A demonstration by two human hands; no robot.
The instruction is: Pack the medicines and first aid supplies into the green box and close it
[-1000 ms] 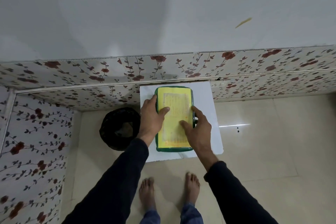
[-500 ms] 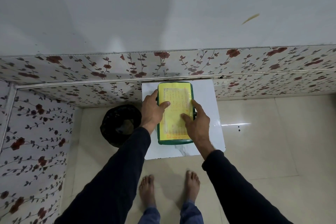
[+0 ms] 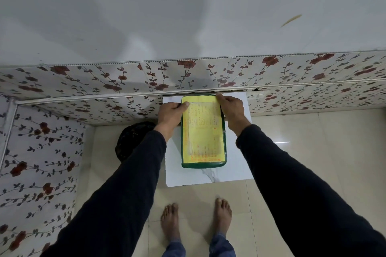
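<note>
The green box (image 3: 203, 165) stands closed on a small white marble-pattern table (image 3: 208, 177), its lid covered by a yellow printed label (image 3: 201, 131). My left hand (image 3: 170, 113) grips the box's far left edge, thumb on the lid. My right hand (image 3: 232, 110) grips the far right edge, fingers reaching the far corner. No medicines or first aid supplies show outside the box.
A black bin (image 3: 133, 137) sits on the floor left of the table. A floral-patterned wall panel (image 3: 104, 81) runs right behind the table and along the left. My bare feet (image 3: 196, 219) stand on the beige tiled floor in front of the table.
Both hands have slid from the middle of the lid to the box's far corners. The right hand has left the top of the lid for the right edge.
</note>
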